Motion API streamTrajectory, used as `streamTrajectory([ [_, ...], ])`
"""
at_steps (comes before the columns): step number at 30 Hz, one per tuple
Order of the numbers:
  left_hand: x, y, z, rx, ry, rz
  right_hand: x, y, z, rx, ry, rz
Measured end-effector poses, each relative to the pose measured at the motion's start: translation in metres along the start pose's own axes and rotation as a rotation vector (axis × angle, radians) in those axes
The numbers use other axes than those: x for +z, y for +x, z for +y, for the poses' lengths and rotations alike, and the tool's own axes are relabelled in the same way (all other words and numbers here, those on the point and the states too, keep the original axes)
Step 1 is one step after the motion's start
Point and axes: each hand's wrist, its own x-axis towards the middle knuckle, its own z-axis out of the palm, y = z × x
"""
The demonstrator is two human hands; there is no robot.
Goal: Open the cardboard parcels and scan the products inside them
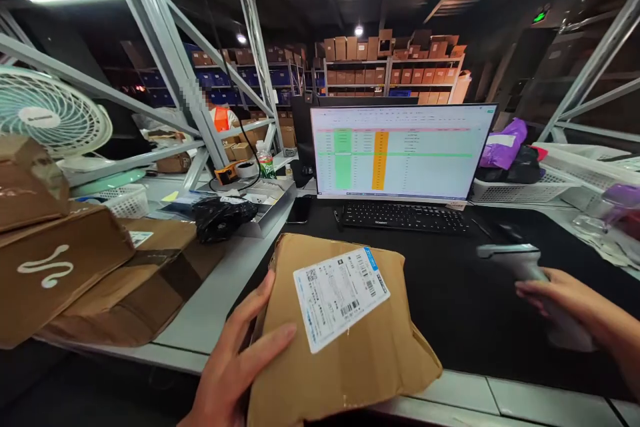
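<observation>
Our left hand (235, 360) clasps the parcel (350, 353), label (340, 293) up; our right hand (570, 307) is closed round the scanner (515, 260), not yet aimed at the label

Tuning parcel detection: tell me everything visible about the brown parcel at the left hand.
The brown parcel is a soft, creased kraft-paper packet, skewed over the black mat and the desk's near edge. A white shipping label with barcodes faces up. The left hand grips its left edge, thumb on top.
</observation>
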Motion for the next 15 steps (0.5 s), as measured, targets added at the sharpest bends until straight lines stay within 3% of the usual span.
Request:
streamTrajectory([
  [2,-0.004,0.003,0.005,0.027,0.001,-0.049,-0.011,-0.035,-0.049,0.057,0.358,-0.285],
  [3,-0.006,0.006,0.007,0.035,0.014,-0.07,-0.016,-0.054,-0.07,0.068,0.421,-0.325],
  [6,-0.008,0.012,0.011,0.049,0.078,-0.093,-0.023,-0.103,-0.122,0.191,0.36,-0.442],
  [8,-0.007,0.015,0.014,0.052,0.096,-0.096,-0.025,-0.122,-0.144,0.128,0.31,-0.453],
  [10,-0.005,0.016,0.017,0.056,0.092,-0.093,-0.025,-0.129,-0.153,0.048,0.303,-0.437],
  [12,-0.003,0.016,0.018,0.054,0.084,-0.088,-0.025,-0.127,-0.147,0.102,0.315,-0.473],
  [13,-0.002,0.016,0.019,0.049,0.079,-0.087,-0.025,-0.125,-0.138,0.16,0.318,-0.49],
  [15,-0.001,0.015,0.018,0.035,0.06,-0.091,-0.025,-0.115,-0.109,0.194,0.33,-0.346],
])
